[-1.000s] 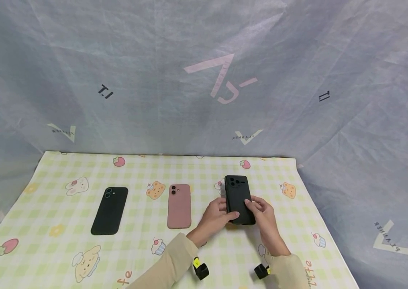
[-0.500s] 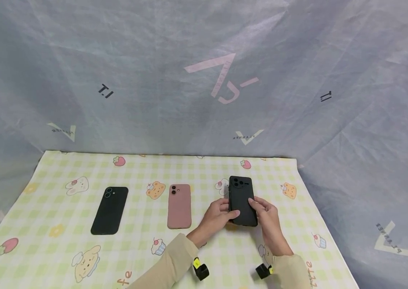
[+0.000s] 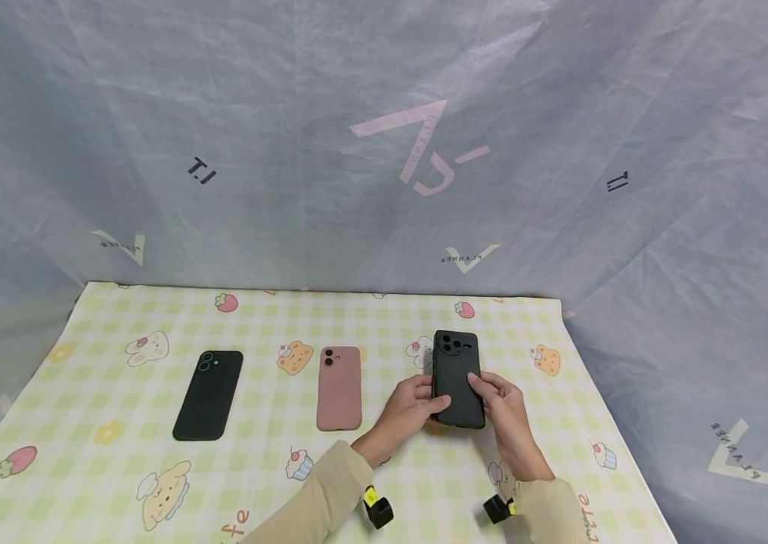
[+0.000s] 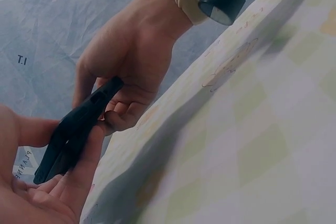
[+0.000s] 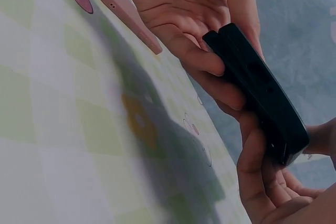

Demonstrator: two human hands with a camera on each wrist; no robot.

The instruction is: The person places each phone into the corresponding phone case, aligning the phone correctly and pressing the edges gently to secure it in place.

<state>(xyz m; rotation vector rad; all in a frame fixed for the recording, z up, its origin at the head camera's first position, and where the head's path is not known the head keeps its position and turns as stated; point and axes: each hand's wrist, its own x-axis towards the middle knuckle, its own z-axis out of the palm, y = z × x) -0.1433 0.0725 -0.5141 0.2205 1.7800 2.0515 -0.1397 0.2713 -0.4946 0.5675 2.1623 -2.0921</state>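
Both hands hold a black phone, its camera cluster facing up at the far end. My left hand grips the left edge, thumb over the back and fingers beneath. My right hand grips the lower right edge, its thumb on the back. Seen edge-on in the right wrist view, the black phone shows two layers, like a phone and its case, with a gap at one end. The left wrist view also shows a split along the black phone. The phone is raised off the tablecloth, casting a shadow.
A pink phone lies left of the hands, and another black phone farther left, both camera side up. A green checked tablecloth covers the table. Grey fabric hangs behind it.
The held black phone and my right hand have shifted slightly to the right. My left hand stays nearly in place, still gripping. The two phones on the table have not moved.
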